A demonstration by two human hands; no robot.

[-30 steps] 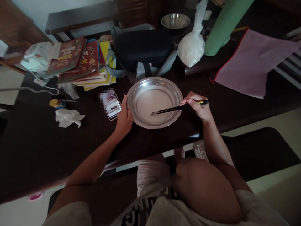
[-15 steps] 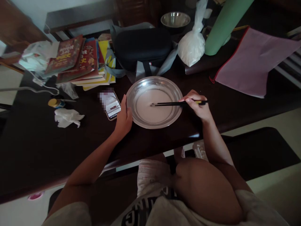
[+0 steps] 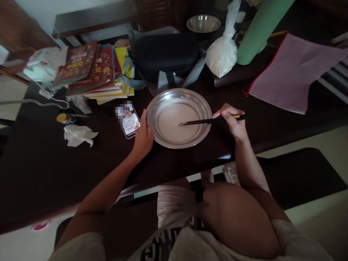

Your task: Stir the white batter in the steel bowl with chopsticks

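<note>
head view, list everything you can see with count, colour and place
metal plate: 1, silver, middle of table, pale liquid in it
chopsticks: 1 pair, black, tips in the plate
phone: 1, screen lit, left of plate
table: 1, dark brown
books: a stack, red and yellow, far left
black case: 1, behind plate
plastic bag: 1, clear with white powder, far right of case
small bowl: 1, silver, far edge
green roll: 1, far right
pink folder: 1, right
tissue: 1, white, left
small jar: 1, yellow lid, left
left hand: on the plate's left rim
right hand: holds the chopsticks
</note>
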